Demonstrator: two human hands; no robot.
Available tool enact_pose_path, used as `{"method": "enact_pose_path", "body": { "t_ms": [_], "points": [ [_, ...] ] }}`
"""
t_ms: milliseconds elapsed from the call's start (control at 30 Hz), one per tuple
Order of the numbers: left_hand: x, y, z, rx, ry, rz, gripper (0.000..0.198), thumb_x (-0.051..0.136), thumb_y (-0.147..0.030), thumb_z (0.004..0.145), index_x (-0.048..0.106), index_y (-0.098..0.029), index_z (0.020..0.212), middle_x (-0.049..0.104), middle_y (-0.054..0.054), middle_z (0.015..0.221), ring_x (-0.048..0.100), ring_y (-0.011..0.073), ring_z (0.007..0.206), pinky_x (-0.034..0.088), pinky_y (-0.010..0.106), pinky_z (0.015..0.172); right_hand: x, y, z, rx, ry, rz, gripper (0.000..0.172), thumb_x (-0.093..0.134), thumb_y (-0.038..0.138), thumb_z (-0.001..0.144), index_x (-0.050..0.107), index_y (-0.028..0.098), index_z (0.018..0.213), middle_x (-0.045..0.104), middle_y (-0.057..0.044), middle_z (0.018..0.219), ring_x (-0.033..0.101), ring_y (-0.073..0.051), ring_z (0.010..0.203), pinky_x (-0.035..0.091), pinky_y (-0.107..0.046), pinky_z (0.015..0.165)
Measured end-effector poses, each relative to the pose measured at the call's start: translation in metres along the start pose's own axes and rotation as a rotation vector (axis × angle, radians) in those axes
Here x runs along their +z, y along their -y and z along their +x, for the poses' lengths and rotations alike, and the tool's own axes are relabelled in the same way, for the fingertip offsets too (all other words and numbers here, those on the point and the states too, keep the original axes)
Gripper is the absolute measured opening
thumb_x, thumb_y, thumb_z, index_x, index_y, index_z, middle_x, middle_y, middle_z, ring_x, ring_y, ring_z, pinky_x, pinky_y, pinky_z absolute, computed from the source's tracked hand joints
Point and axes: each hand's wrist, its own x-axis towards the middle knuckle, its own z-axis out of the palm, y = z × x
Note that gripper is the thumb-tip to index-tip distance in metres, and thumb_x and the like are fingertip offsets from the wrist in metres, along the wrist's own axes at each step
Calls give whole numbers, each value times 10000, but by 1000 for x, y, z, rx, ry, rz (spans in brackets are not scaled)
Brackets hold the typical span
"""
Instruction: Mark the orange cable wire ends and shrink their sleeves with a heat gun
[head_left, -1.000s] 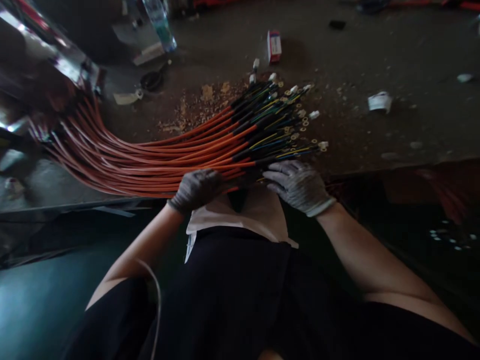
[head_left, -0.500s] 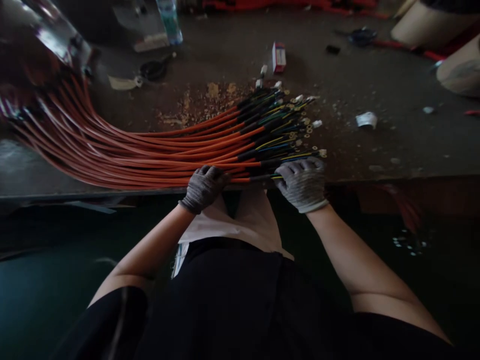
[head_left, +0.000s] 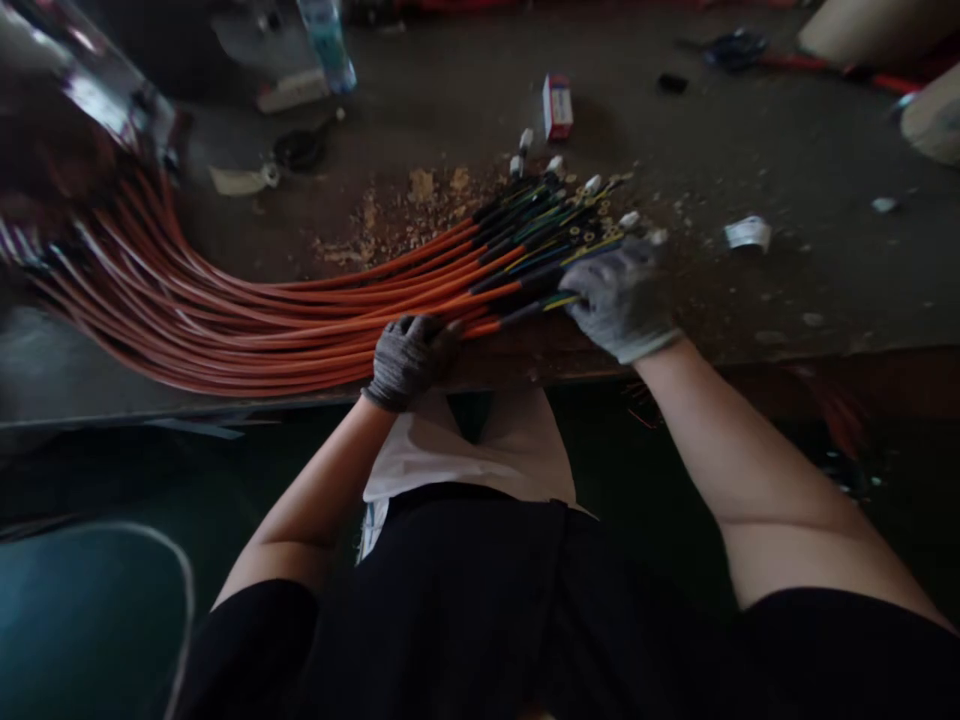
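A thick bundle of orange cables (head_left: 300,318) lies along the workbench and curves up to the left. Its right ends split into dark sleeves and thin coloured wires (head_left: 536,250) with ring terminals and white connectors. My left hand (head_left: 409,360), in a dark grey knit glove, is closed around the near cables just before their sleeves. At the wire ends my right hand (head_left: 619,295), in a lighter grey glove, grips yellow-green and dark wires. The tips of those wires are hidden under its fingers.
A small red-and-white box (head_left: 557,107) stands behind the wire ends. Black-handled scissors (head_left: 300,150) and a plastic bottle (head_left: 328,45) are at the back left. Brown crumbs (head_left: 382,215) are scattered behind the cables. A white scrap (head_left: 748,233) lies to the right, with pale cylinders (head_left: 934,125) beyond.
My right hand has moved up and away from the bench edge, bending the wire ends with it. The left hand keeps its hold in nearly the same place. The view has shifted slightly.
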Motion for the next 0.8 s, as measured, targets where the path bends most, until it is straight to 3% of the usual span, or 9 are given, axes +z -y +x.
{"method": "enact_pose_path", "body": {
  "t_ms": [167,267,367,467,600,667,800],
  "points": [
    [-6,-1,-15,121,66,123,367,421,-406,1017,711,-341,1232,683,120,1139,600,282,1096,448,400,876,-16,14,-55,-24,-13,-95,272,498,182,871,731,265,985,741,-52,1021,600,-261,980,303,-480,1061],
    [-10,-15,-20,185,83,204,383,413,-315,1018,665,-340,1304,689,113,1168,617,267,1093,464,397,885,-13,11,-70,-42,119,-147,333,453,181,918,737,227,1085,752,-79,959,629,-242,860,373,-405,897],
    [-10,-29,-20,229,129,250,423,467,-270,989,595,-316,1390,684,110,1196,633,259,1063,485,382,880,-12,4,-69,-72,170,-132,304,513,320,950,733,225,1137,747,-88,905,640,-247,843,338,-360,769],
    [-13,-37,-11,191,84,221,410,513,-326,970,618,-292,1365,680,113,1180,630,261,1068,492,365,880,-14,2,-65,-78,145,-105,336,529,462,962,743,245,1103,749,-78,917,641,-244,870,309,-348,768],
    [-27,-39,10,65,9,192,466,556,-426,945,607,-276,1384,634,134,1261,606,299,1103,492,394,891,-13,13,-59,5,214,-135,309,495,371,986,744,217,1086,751,-96,1039,636,-255,939,310,-364,812],
    [-30,-35,19,95,39,188,510,582,-441,927,579,-283,1412,624,129,1261,601,302,1099,494,394,885,-10,18,-57,59,211,-142,314,480,341,989,732,215,1126,732,-104,1125,627,-263,991,314,-379,846],
    [-25,-27,28,119,14,138,397,517,-404,968,644,-302,1330,634,95,1152,609,240,1043,498,324,837,-5,23,-55,97,209,-180,350,515,391,958,711,251,1211,693,-132,1187,604,-297,1015,307,-400,823]
  ]
}}
